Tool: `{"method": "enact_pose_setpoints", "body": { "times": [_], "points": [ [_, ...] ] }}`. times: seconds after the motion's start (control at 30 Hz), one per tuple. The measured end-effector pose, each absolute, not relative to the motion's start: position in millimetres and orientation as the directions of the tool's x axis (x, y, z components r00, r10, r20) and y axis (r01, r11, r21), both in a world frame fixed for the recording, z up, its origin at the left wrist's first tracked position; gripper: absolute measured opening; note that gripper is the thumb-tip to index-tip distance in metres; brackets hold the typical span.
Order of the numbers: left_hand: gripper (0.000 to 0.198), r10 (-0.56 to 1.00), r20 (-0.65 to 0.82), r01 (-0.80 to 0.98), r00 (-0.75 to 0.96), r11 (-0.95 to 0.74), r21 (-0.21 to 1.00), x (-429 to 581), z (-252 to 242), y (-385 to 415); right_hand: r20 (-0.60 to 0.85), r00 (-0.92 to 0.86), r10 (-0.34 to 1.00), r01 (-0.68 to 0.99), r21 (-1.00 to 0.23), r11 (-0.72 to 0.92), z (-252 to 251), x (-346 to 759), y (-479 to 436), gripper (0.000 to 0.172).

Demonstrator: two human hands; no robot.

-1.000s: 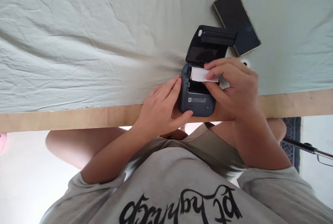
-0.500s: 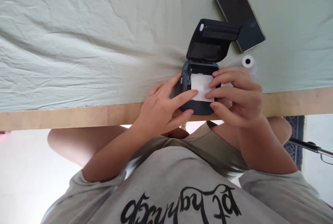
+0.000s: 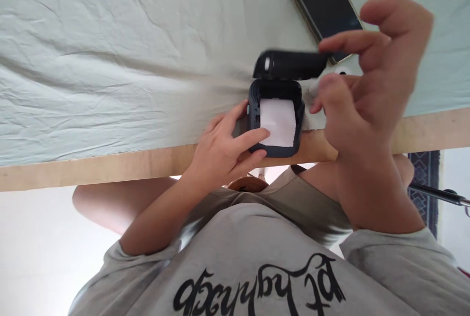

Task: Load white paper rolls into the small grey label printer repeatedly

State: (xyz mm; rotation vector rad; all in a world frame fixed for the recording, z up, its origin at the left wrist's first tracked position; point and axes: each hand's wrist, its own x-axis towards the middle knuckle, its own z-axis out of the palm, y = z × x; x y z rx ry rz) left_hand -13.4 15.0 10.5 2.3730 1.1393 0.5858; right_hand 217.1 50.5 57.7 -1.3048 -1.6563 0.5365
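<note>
A small dark portable receipt printer (image 3: 275, 151) sits at the table's front edge, its body facing up. White paper (image 3: 281, 122) lies in its compartment. The black lid (image 3: 293, 64) stands raised on its hinge at the far side. My left hand (image 3: 223, 152) grips the printer's left side, one fingertip pressing on the paper and the thumb at the front rim. At the lid's right end is my right hand (image 3: 378, 76), somewhat blurred, fingers apart and bent. One of its fingertips touches the lid's edge. A white paper roll (image 3: 314, 88) is mostly hidden behind this hand.
A dark smartphone (image 3: 326, 5) lies on the pale green cloth (image 3: 128, 61) beyond the printer, partly covered by my right hand. The wooden table edge (image 3: 91, 166) runs in front of my legs. A patterned dark rug (image 3: 426, 183) and a black bar (image 3: 436, 193) are at lower right.
My right hand has left the paper and moved up and right to the lid. The lid has swung from leaning back to more upright. My left hand stays on the printer.
</note>
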Motion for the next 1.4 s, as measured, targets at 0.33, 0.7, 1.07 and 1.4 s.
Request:
{"method": "enact_pose_setpoints", "body": {
  "times": [0.33, 0.7, 1.07, 1.4],
  "points": [
    [0.046, 0.798, 0.241, 0.588, 0.553, -0.578, 0.566, -14, 6, 14, 0.054, -0.027, 0.998, 0.549, -0.834, 0.059, 33, 231, 39, 0.053],
    [0.051, 0.801, 0.287, 0.603, 0.525, -0.588, 0.539, -10, 7, 14, -0.107, -0.112, 0.988, 0.539, -0.842, -0.030, 38, 233, 48, 0.054],
    [0.104, 0.836, 0.161, 0.689, 0.524, -0.528, 0.497, -6, 1, 10, -0.043, -0.130, 0.991, 0.615, -0.788, 0.046, 30, 235, 44, 0.060],
    [0.112, 0.867, 0.165, 0.744, 0.470, -0.489, 0.456, -6, -4, 10, -0.002, -0.140, 0.990, 0.813, -0.570, 0.114, 26, 238, 31, 0.064]
  ]
}}
